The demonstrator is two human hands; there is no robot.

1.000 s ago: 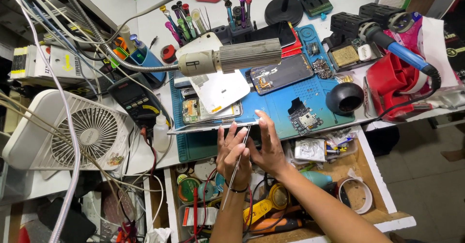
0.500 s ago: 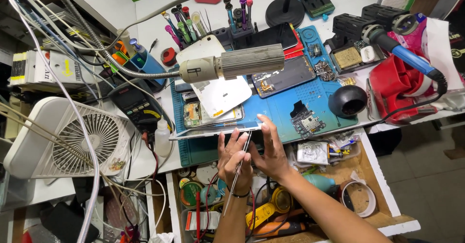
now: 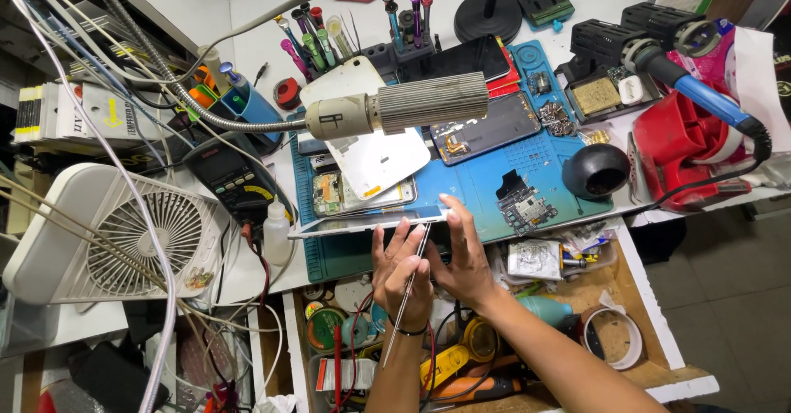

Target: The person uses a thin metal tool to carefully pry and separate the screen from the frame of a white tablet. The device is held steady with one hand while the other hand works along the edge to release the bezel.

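Metal tweezers (image 3: 409, 285) sat pinched in the left hand (image 3: 401, 275) while the right hand (image 3: 461, 261) gripped the thin phone panel (image 3: 371, 223) edge-up at the tabletop's (image 3: 247, 269) near edge, steadying it for probing.

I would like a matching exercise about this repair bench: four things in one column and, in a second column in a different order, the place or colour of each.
Things:
1. white fan
2. soldering iron handle
3. thin metal tool
4. black round cup

Places or colours:
A. blue
B. far left of the bench
C. held in the left hand
D. on the right edge of the blue mat

Pairs: 1-B, 2-A, 3-C, 4-D
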